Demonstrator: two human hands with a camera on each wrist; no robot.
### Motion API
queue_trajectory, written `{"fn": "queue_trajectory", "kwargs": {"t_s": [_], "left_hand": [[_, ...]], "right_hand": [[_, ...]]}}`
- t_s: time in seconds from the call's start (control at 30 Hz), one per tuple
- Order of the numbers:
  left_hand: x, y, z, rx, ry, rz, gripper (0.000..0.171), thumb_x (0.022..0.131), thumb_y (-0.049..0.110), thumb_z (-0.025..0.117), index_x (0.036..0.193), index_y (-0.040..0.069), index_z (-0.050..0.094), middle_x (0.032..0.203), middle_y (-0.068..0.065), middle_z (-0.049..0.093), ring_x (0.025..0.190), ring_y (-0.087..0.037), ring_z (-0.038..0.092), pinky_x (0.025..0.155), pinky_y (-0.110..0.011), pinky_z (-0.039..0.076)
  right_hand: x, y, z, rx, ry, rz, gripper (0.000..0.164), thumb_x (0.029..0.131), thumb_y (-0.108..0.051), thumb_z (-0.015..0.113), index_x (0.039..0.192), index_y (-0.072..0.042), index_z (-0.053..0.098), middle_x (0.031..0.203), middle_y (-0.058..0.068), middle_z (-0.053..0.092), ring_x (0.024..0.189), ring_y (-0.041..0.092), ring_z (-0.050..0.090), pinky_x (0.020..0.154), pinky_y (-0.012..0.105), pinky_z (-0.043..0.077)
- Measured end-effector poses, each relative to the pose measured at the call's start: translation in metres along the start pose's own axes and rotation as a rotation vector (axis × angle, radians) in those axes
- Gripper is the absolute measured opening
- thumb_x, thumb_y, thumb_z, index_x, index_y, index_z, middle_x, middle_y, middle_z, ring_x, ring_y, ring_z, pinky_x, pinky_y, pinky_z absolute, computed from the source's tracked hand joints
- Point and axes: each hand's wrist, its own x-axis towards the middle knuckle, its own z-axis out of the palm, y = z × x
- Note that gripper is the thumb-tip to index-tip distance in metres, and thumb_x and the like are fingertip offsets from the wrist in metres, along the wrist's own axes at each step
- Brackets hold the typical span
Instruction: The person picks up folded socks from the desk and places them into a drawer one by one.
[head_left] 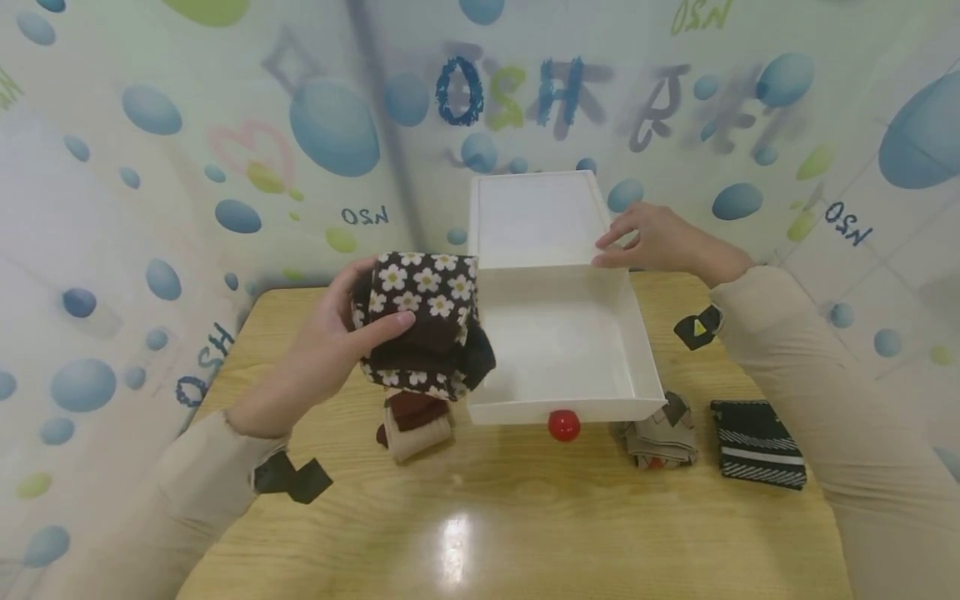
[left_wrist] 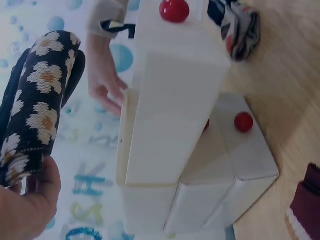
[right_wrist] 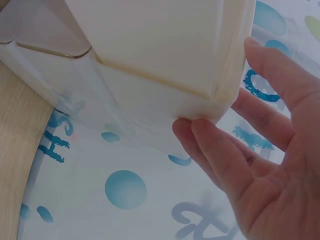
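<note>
My left hand grips a folded pair of dark socks with white daisies, thumb across the front. The bundle hangs in the air at the left side of a pulled-out drawer. This white drawer, with a red knob at its front, belongs to a small stacked drawer unit. The left wrist view shows closed lower drawers beneath it. My right hand touches the unit's right edge near the open drawer; in the right wrist view its fingertips rest on the white side, fairly straight.
On the wooden table, a beige-and-maroon folded sock pair lies left of the drawer. A beige patterned pair and a black-and-white striped pair lie to the right. A printed curtain hangs behind the table.
</note>
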Motion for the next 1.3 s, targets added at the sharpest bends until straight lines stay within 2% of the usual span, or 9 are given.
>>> {"fn": "queue_trajectory", "kwargs": {"t_s": [0.13, 0.37, 0.53, 0.67, 0.73, 0.83, 0.9, 1.03, 1.3], "left_hand": [[0.01, 0.002, 0.014, -0.04, -0.073, -0.024, 0.061, 0.084, 0.005, 0.056, 0.136, 0.01, 0.023, 0.127, -0.011, 0.037, 0.107, -0.025, 0.047, 0.083, -0.034, 0.047], [0.029, 0.003, 0.031, 0.078, -0.142, 0.016, 0.066, 0.082, 0.012, 0.063, 0.136, 0.018, 0.026, 0.127, -0.008, 0.038, 0.103, -0.027, 0.052, 0.08, -0.035, 0.048], [0.045, 0.007, 0.042, 0.145, -0.175, 0.053, 0.063, 0.08, 0.013, 0.065, 0.132, 0.017, 0.03, 0.124, -0.007, 0.042, 0.098, -0.022, 0.055, 0.078, -0.034, 0.049], [0.055, 0.014, 0.05, 0.29, -0.21, 0.104, 0.06, 0.079, 0.015, 0.067, 0.129, 0.016, 0.033, 0.116, -0.004, 0.047, 0.076, -0.018, 0.053, 0.065, -0.031, 0.048], [0.058, 0.018, 0.054, 0.347, -0.233, 0.127, 0.058, 0.079, 0.016, 0.067, 0.126, 0.015, 0.035, 0.113, -0.004, 0.049, 0.076, -0.017, 0.051, 0.064, -0.03, 0.047], [0.063, 0.023, 0.06, 0.332, -0.287, 0.133, 0.053, 0.079, 0.013, 0.067, 0.122, 0.014, 0.036, 0.112, -0.008, 0.051, 0.088, -0.019, 0.056, 0.068, -0.03, 0.05], [0.067, 0.025, 0.064, 0.327, -0.307, 0.129, 0.05, 0.079, 0.012, 0.066, 0.119, 0.015, 0.036, 0.112, -0.008, 0.052, 0.096, -0.02, 0.055, 0.072, -0.031, 0.051], [0.075, 0.023, 0.072, 0.313, -0.327, 0.094, 0.046, 0.079, 0.01, 0.066, 0.115, 0.014, 0.036, 0.109, -0.011, 0.052, 0.095, -0.023, 0.056, 0.072, -0.034, 0.051], [0.091, 0.014, 0.095, 0.292, -0.441, -0.012, 0.045, 0.078, 0.007, 0.066, 0.112, 0.011, 0.037, 0.107, -0.014, 0.055, 0.091, -0.022, 0.058, 0.075, -0.032, 0.049]], "right_hand": [[0.0, 0.001, 0.0, -0.004, 0.002, -0.008, 0.041, 0.081, -0.029, 0.064, 0.108, 0.002, 0.061, 0.121, 0.022, 0.04, 0.095, 0.038, 0.055, 0.078, 0.045, 0.047], [0.002, 0.003, 0.002, -0.012, 0.022, -0.026, 0.042, 0.081, -0.03, 0.064, 0.108, 0.003, 0.061, 0.119, 0.021, 0.042, 0.094, 0.037, 0.056, 0.076, 0.044, 0.048], [0.002, 0.005, 0.003, -0.01, 0.026, -0.027, 0.041, 0.081, -0.028, 0.064, 0.107, 0.003, 0.062, 0.115, 0.019, 0.043, 0.094, 0.037, 0.056, 0.075, 0.043, 0.049], [0.002, 0.005, 0.003, -0.007, 0.025, -0.025, 0.04, 0.081, -0.027, 0.064, 0.107, 0.003, 0.062, 0.115, 0.02, 0.043, 0.094, 0.037, 0.056, 0.074, 0.042, 0.05], [0.001, 0.004, 0.003, -0.005, 0.018, -0.021, 0.04, 0.082, -0.027, 0.064, 0.108, 0.003, 0.061, 0.114, 0.019, 0.043, 0.094, 0.037, 0.056, 0.074, 0.042, 0.049], [0.0, 0.002, 0.002, -0.012, 0.017, -0.018, 0.036, 0.082, -0.023, 0.063, 0.107, 0.003, 0.061, 0.11, 0.019, 0.044, 0.093, 0.038, 0.056, 0.073, 0.042, 0.049], [-0.001, 0.002, 0.002, -0.017, 0.018, -0.017, 0.032, 0.083, -0.019, 0.061, 0.107, 0.003, 0.062, 0.107, 0.018, 0.044, 0.093, 0.037, 0.056, 0.073, 0.041, 0.05], [-0.001, 0.002, 0.001, -0.018, 0.027, -0.033, 0.028, 0.084, -0.014, 0.059, 0.106, 0.004, 0.062, 0.105, 0.018, 0.044, 0.091, 0.037, 0.057, 0.071, 0.04, 0.05], [0.001, 0.002, 0.001, -0.009, 0.001, -0.013, 0.041, 0.082, -0.029, 0.063, 0.108, 0.001, 0.061, 0.111, 0.017, 0.043, 0.094, 0.037, 0.055, 0.076, 0.043, 0.048]]}}
